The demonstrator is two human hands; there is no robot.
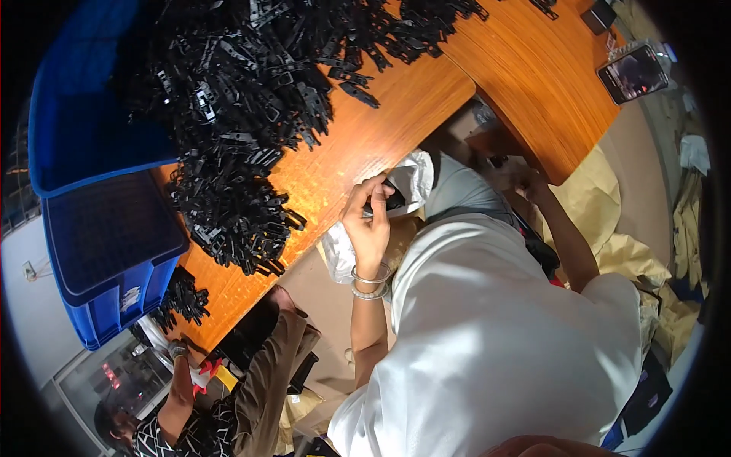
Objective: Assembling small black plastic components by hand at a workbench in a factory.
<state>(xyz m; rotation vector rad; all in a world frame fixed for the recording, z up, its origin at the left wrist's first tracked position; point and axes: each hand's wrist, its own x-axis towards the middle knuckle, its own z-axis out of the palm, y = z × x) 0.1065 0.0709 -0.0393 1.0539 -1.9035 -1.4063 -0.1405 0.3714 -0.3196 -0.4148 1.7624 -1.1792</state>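
My left hand, with bracelets at the wrist, is closed with thumb and fingers together at the mouth of a white plastic bag. A black plastic part shows at its fingertips, partly hidden by them. The bag lies by my lap, beside the table edge. My right hand is lower than the tabletop, past my grey-clad leg, near the rounded corner of the table. Its fingers are curled in shadow, and what they hold, if anything, cannot be made out.
A large heap of black plastic parts covers much of the wooden table. Blue crates stand at the left. A phone is at the far right. Another person sits at lower left; brown paper lies right.
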